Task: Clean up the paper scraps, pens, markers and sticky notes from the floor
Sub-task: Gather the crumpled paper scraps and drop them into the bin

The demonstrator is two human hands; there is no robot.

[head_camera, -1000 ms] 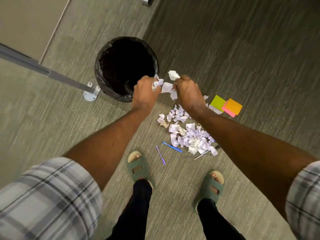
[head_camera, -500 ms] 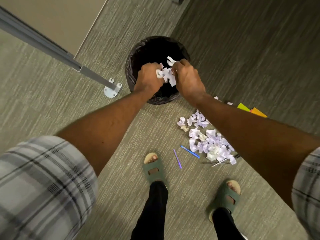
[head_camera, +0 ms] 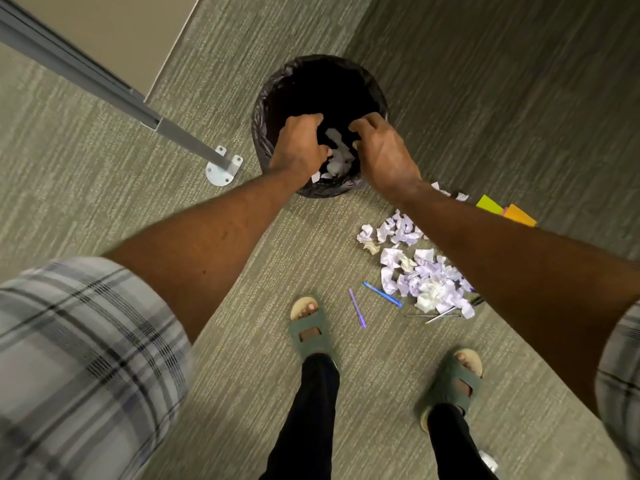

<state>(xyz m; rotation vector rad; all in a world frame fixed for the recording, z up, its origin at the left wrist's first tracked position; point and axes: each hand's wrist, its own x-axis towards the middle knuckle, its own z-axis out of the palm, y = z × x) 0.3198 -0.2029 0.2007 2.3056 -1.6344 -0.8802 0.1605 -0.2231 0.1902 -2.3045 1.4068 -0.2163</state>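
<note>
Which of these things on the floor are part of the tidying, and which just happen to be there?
Part of the job:
paper scraps
blue pen
purple pen
sticky notes
lined bin, receiving scraps
left hand and right hand, over the bin

Just there:
metal post and its foot plate
green sandals

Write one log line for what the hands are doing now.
left hand: open over bin | right hand: open | scraps: dropping in | floor pile: remains

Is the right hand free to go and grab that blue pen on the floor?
Probably yes: the right hand is open over the bin, and the blue pen lies uncovered beside the scrap pile.
</note>
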